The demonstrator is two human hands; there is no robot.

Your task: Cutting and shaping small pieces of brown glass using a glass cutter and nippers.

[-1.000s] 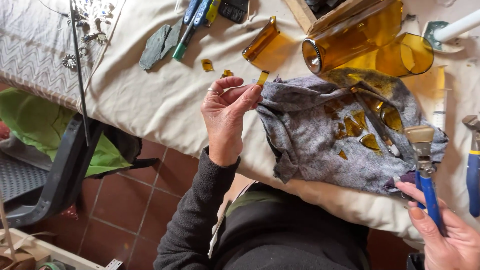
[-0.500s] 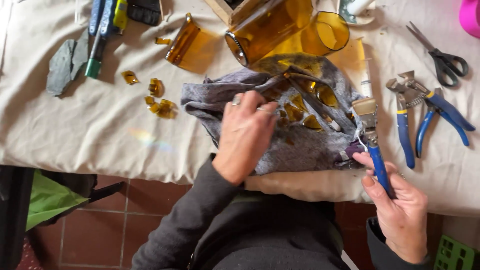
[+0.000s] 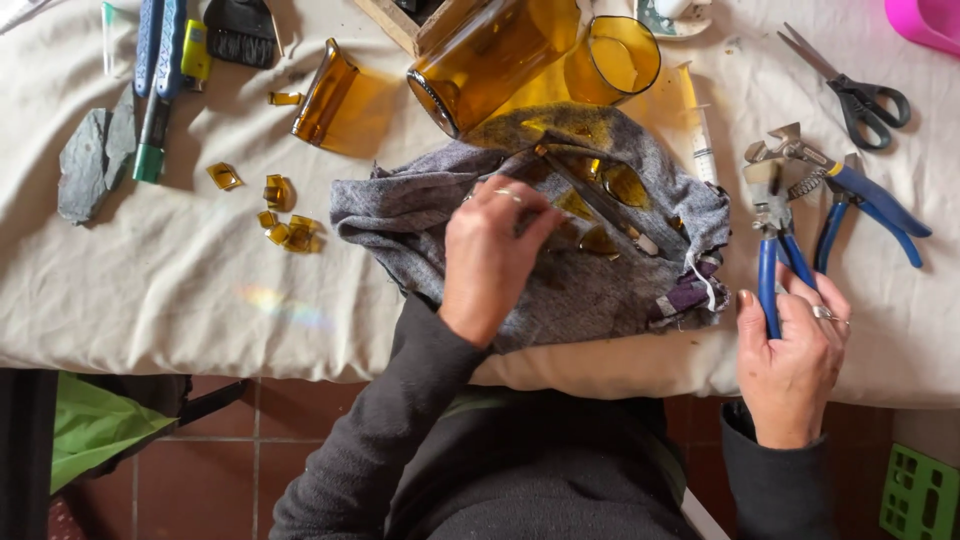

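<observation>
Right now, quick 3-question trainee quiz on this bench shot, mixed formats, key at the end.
1. True or false: the right hand holds blue-handled pliers.
2. What lies under the left hand? A) grey cloth B) scissors C) slate piece
3. Fill in: the small amber glass chips lie to the ____ of the cloth in the picture.

Key:
1. True; its fingers wrap the handles.
2. A; the hand rests on the cloth among amber glass pieces. The scissors and slate lie apart from it.
3. Left.
</observation>
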